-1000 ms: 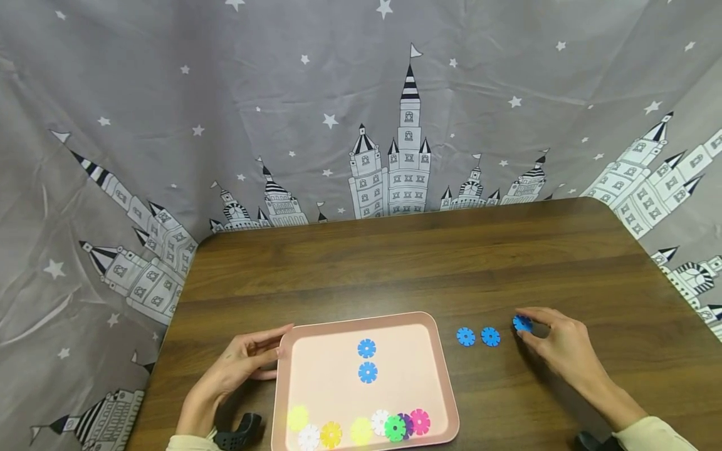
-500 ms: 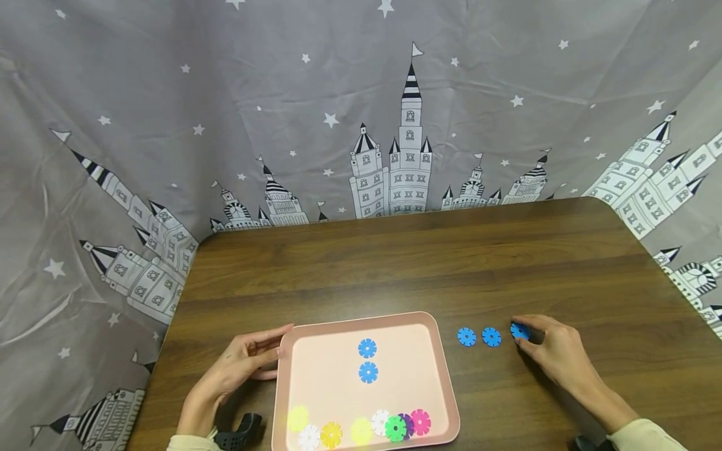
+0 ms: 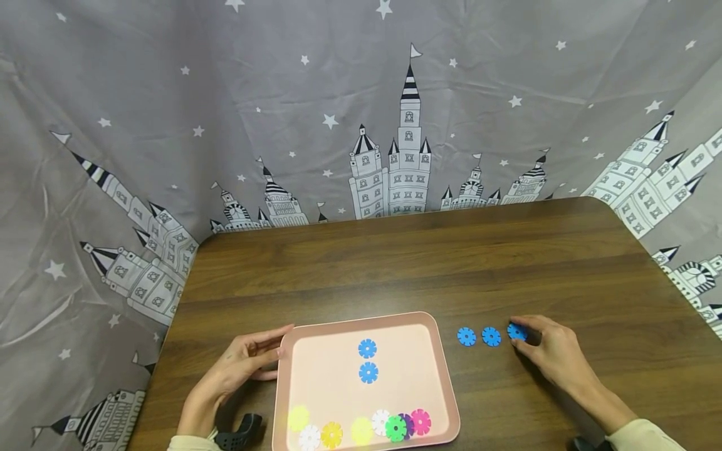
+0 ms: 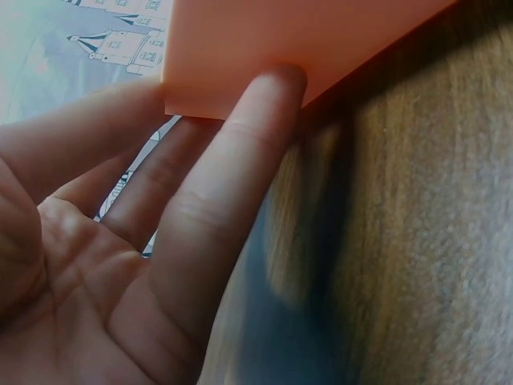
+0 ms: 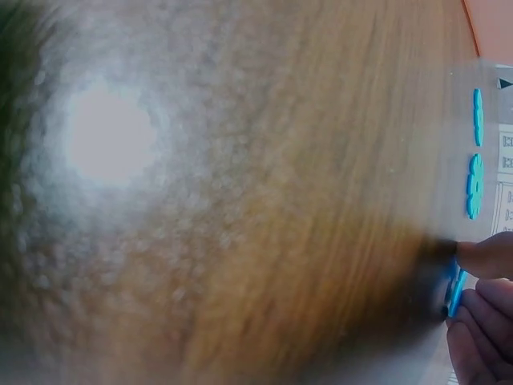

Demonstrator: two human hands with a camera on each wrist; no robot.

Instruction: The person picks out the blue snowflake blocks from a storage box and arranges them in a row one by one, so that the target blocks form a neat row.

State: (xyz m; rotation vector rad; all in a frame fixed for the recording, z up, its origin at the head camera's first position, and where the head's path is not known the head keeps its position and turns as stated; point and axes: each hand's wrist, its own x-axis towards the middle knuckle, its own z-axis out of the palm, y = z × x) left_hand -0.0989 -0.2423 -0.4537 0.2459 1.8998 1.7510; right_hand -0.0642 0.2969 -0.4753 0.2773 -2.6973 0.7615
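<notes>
My right hand (image 3: 555, 351) pinches a blue notched plastic disc (image 3: 516, 331) between thumb and fingers, at the right end of a short row. The right wrist view shows this blue disc (image 5: 457, 293) tilted, its lower edge at or close to the table. Left of it lie two like blue discs, one nearer (image 3: 491, 336) and one farther (image 3: 466, 336). My left hand (image 3: 239, 360) holds the back left corner of a pink tray (image 3: 448, 394). In the left wrist view the thumb (image 4: 232, 168) presses the tray's outer wall (image 4: 232, 56).
Inside the tray are two blue discs, one behind (image 3: 367, 348) the other (image 3: 368, 373). Along its front lie several yellow, white, orange (image 3: 331, 434), green (image 3: 396, 428), purple and pink (image 3: 420, 421) discs. A grey castle-print curtain (image 3: 282, 94) hangs behind the wooden table (image 3: 338, 269).
My right hand has moved slightly left and down with the blue disc, bringing it closer to the two on the table. My left hand and the tray have stayed put.
</notes>
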